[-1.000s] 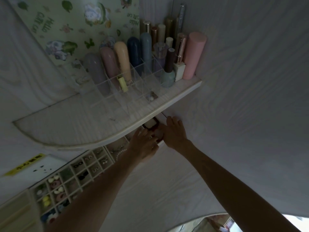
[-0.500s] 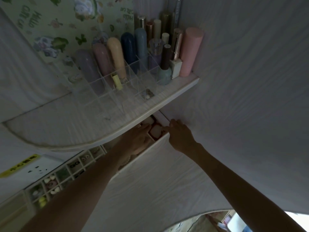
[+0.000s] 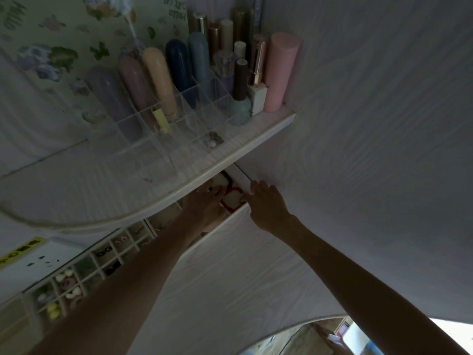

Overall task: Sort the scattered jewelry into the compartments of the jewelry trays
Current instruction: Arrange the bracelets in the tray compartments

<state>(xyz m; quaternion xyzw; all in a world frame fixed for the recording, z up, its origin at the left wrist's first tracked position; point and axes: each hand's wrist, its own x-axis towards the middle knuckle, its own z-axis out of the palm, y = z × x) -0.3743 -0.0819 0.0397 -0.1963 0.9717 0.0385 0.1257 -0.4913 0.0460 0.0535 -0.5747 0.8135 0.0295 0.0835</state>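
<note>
Jewelry tray [image 3: 84, 272] sits under the shelf [image 3: 158, 190]; your left hand [image 3: 204, 201] reaches beneath it, grip unclear, while your right hand [image 3: 266, 203] rests released beside.

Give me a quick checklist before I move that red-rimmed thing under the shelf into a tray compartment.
1. Red-rimmed item in view: ok, lies between both hands, partly under the shelf.
2. Left hand grip on it: cannot tell, fingers sit beside it, half hidden by the shelf.
3. Right hand free: ok, rests on the white ledge, holding nothing visible.
4. Jewelry tray reachable: ok, lower left beside the left arm.
5. Free compartment: cannot tell, too dim and blurred.
</note>
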